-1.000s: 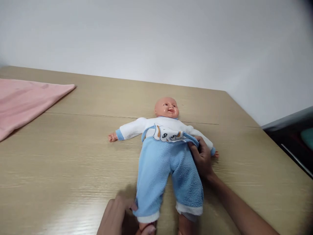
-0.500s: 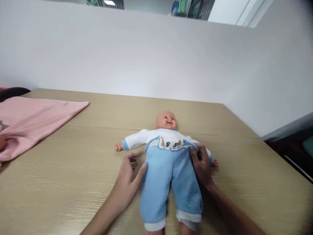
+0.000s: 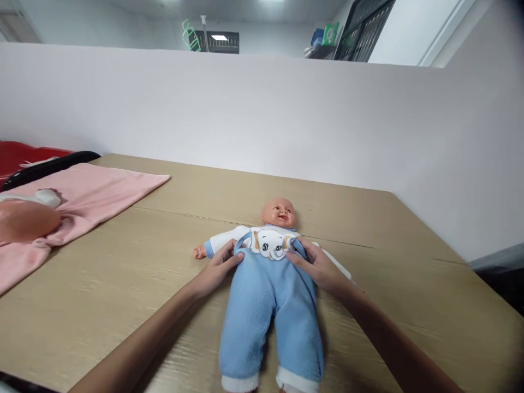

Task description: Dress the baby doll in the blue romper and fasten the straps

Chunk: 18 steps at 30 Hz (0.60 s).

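Note:
A baby doll (image 3: 279, 213) lies on its back on the table, head away from me. It wears a white long-sleeved top and light blue overalls (image 3: 249, 305) with white cuffs and an animal face on the bib (image 3: 270, 244). My left hand (image 3: 221, 265) pinches the overalls' edge at the side of the chest, near the doll's outstretched arm. On the opposite side, my right hand (image 3: 317, 265) grips the other edge beside the bib, its thumb on the front. My right forearm hides the doll's hand on that side.
The wooden table (image 3: 123, 295) meets a white partition wall (image 3: 245, 109). A pink cloth (image 3: 102, 191) lies at the left with a second doll's skin-coloured part (image 3: 28, 220) on it. Behind the cloth stands a red container (image 3: 24, 155) beside a black curved rim (image 3: 57, 166).
My left hand has gone from beside the overalls to holding their edge. My right hand has shifted inward and up towards the bib, which now lies flatter. The view has tilted up and left.

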Motion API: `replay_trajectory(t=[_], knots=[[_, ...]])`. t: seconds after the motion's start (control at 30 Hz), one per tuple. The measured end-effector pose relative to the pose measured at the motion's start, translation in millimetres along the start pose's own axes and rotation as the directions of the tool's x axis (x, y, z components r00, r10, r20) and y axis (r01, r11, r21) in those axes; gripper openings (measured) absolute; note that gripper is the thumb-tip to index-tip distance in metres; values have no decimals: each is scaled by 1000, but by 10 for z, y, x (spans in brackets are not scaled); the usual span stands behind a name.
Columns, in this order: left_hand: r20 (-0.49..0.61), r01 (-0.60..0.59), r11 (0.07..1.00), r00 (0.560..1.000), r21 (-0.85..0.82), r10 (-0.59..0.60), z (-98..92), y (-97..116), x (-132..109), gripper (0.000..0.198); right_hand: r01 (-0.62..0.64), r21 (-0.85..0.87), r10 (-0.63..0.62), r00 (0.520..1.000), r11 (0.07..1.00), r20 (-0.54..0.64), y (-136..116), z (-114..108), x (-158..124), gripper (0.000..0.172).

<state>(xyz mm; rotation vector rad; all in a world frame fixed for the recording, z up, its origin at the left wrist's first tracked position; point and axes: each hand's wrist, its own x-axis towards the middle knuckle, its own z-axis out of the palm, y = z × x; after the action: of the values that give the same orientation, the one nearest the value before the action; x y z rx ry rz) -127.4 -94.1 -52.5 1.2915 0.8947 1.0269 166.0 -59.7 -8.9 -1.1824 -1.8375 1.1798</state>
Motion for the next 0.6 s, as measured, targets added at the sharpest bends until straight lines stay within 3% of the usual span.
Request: replay_trajectory(t=[0.13,0.3,0.37,0.43,0.5,0.6], knots=[[65,19,981,997,192,-32,-73,-69,130,39,-7,20,10,985,1000,-173,146,76,22,50],[60,-101,864,995,493,83,-100,-72,86,31,-182,-281,93,948,942,-304,267,70,-252,48],[24,-111,906,994,409,110,-80,-87,78,31,-169,-262,80,944,950,-319,322,65,-371,48],[-63,-101,983,992,154,112,-43,-120,112,34,-130,-155,70,936,979,-346,377,65,-423,46],[-148,-102,992,985,-70,91,0,-156,167,39,-119,-44,94,924,992,-371,411,63,-405,44],[-186,-109,984,979,-138,82,63,-183,218,39,-128,-46,94,888,991,-449,355,76,-309,39]])
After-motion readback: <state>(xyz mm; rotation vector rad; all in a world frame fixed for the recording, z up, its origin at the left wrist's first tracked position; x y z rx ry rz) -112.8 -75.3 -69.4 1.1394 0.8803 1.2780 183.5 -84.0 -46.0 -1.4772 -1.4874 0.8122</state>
